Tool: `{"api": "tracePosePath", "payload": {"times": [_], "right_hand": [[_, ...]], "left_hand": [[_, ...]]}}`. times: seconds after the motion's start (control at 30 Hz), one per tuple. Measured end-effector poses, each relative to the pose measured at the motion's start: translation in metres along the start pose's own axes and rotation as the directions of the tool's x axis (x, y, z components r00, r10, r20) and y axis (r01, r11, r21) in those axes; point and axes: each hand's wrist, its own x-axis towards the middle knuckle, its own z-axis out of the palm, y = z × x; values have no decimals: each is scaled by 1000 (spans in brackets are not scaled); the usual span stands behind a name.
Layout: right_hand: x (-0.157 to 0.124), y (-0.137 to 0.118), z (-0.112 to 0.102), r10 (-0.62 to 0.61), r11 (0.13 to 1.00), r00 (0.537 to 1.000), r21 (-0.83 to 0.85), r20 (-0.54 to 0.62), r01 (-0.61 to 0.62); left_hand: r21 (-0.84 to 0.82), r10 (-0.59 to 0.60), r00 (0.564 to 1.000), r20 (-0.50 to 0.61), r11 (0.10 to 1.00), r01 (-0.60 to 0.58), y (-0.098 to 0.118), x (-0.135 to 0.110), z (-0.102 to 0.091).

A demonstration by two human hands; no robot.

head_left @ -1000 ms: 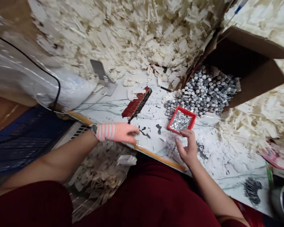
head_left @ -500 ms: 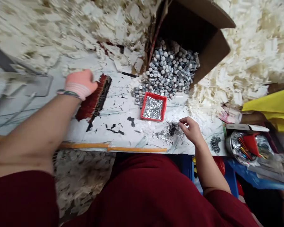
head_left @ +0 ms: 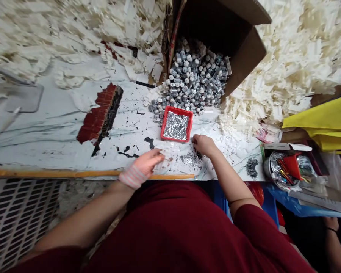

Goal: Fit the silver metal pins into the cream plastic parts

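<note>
My left hand, in a pink striped glove, rests near the table's front edge with its fingers closed round a small white plastic piece. My right hand is bare and curled over a loose heap of small metal pins, just below the red tray full of the same pins. Its fingertips pinch down into the heap; what they hold is too small to see. Grey metal cylinders spill from a tipped cardboard box behind the tray.
Piles of cream plastic pieces cover the back and right of the white table. A red-bristled brush lies at the left. At the right stand a metal bowl with red tools and yellow sheets. Another person's hand shows lower right.
My left hand has come back from the brush to the table's front edge with a white piece. My right hand moved left onto the pin heap.
</note>
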Motion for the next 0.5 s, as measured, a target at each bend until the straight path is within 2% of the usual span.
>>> {"api": "tracePosePath", "payload": {"times": [0.1, 0.2, 0.27, 0.33, 0.4, 0.5], "right_hand": [[-14, 1, 1, -45, 956, 996, 286, -83, 67], [-37, -8, 6, -28, 744, 980, 650, -198, 152], [-49, -21, 11, -67, 619, 966, 749, -250, 237], [-55, -34, 17, -126, 613, 937, 717, -325, 331], [-56, -44, 22, -155, 675, 911, 632, -383, 381], [-54, -49, 25, -141, 697, 930, 633, -340, 337]], "left_hand": [[-5, -10, 989, 150, 1000, 11, -10, 11, 21], [4, 3, 983, 181, 1000, -4, -11, 16, 36], [10, 15, 987, 157, 1000, -16, -10, 17, 41], [27, 22, 991, 128, 999, -26, -10, 15, 42], [70, 22, 994, 108, 997, -29, -12, 13, 40], [134, 16, 997, 75, 991, -26, -15, 11, 35]]}}
